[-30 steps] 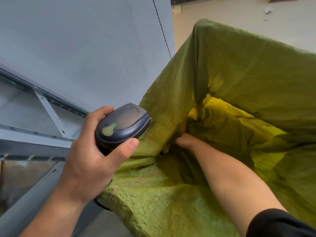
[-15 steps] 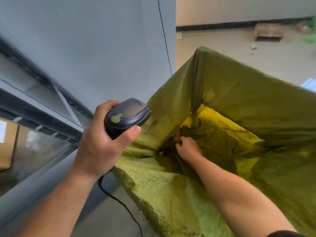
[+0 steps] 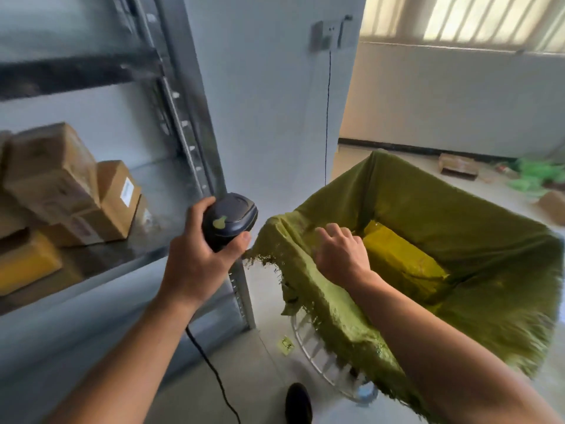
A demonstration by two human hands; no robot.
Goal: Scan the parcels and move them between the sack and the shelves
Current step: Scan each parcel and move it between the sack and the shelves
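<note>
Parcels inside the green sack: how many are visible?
1: a yellow parcel lies inside the green sack, just beyond the right hand. The sack's folds may hide more.

A grey wall [image 3: 269, 117] fills the middle. A socket plate [image 3: 324, 35] sits high on it, and a thin black cord [image 3: 327, 117] hangs straight down below the plate. To the left stands grey metal shelving [image 3: 183, 117], its upright punched with slots. Further back runs a pale wall [image 3: 458, 102] with a dark skirting [image 3: 412, 147]; above it a slatted window [image 3: 489, 19] glows with daylight. The pale floor [image 3: 263, 371] carries a small yellow note [image 3: 286, 345]. By the far wall lie a flat cardboard box [image 3: 457, 165] and a blurred green heap [image 3: 538, 175], perhaps plastic.
</note>
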